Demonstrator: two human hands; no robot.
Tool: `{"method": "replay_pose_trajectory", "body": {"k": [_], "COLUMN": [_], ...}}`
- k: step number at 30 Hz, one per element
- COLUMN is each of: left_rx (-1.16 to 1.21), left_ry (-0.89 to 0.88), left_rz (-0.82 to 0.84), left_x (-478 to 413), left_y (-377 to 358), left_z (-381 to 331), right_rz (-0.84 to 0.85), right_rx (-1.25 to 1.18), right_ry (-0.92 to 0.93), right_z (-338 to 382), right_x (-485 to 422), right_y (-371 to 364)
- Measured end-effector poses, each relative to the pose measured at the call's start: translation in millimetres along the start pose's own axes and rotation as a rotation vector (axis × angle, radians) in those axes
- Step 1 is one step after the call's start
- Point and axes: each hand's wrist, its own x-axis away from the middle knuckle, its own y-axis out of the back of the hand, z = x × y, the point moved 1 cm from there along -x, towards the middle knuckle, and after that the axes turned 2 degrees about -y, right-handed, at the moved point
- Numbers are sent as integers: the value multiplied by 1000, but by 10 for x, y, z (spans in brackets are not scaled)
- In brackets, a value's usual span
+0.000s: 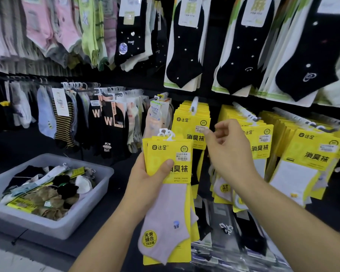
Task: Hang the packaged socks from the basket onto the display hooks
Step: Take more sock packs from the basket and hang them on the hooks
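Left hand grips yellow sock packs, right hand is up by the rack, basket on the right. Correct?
No: the head view shows the basket on the left. The left hand does grip the packs, right hand up by the rack.

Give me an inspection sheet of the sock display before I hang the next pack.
Surface: dark ledge carries the grey basket.
Job's things: the basket holds loose mixed socks and packs. The left hand grips yellow sock packs with white hangers. Matching hanging yellow packs are just ahead.
Clutter: flat packs lie piled below the hanging rows.
Grippers: right hand is raised beside the hanging packs, fingers loosely curled, nothing seen in them.
Cables: nothing seen.
Surroundings: black ankle socks hang above, and striped socks hang on the left rail.
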Motion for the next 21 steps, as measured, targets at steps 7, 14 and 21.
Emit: {"method": "replay_pose_trajectory", "body": {"k": [7,14,21], "left_rx": [32,196,123], "left_ry": [-17,80,-10], "left_rz": [94,282,341], "left_x": [113,270,335], "left_y": [-456,-1130,-1682], "left_z": [32,106,228], "right_rz": [170,167,80], "right_rx": [-73,-419,-545], "right_ry": [-106,-362,-462], "right_z": [-88,-553,-1065], "right_x": [337,315,209], "right_y": [274,866,1483]}}
